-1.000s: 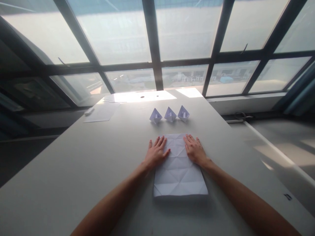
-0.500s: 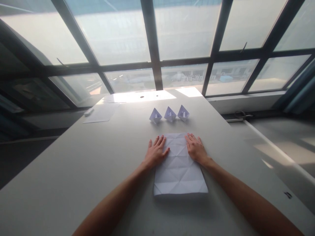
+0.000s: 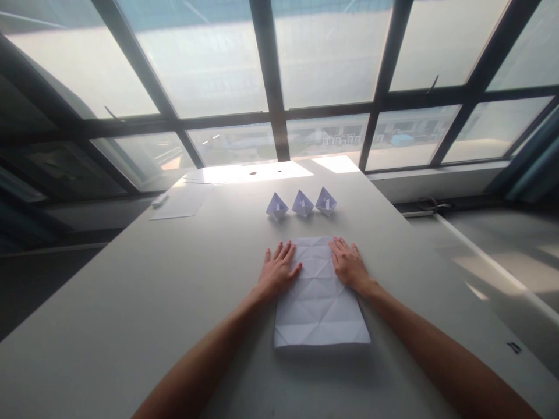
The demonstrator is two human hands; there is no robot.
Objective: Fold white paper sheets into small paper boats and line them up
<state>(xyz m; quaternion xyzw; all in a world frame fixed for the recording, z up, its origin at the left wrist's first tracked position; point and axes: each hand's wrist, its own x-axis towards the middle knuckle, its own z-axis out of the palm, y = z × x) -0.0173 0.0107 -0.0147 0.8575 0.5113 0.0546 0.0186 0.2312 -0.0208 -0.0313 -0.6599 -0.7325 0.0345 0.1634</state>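
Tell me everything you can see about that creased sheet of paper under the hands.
The sheet is white, plain and apparently rectangular, crossed by straight and diagonal creases. It lies opened out on the table, its near edge seemingly lifted slightly. The left hand and right hand rest flat on its side edges, toward the far end, partly covering it.
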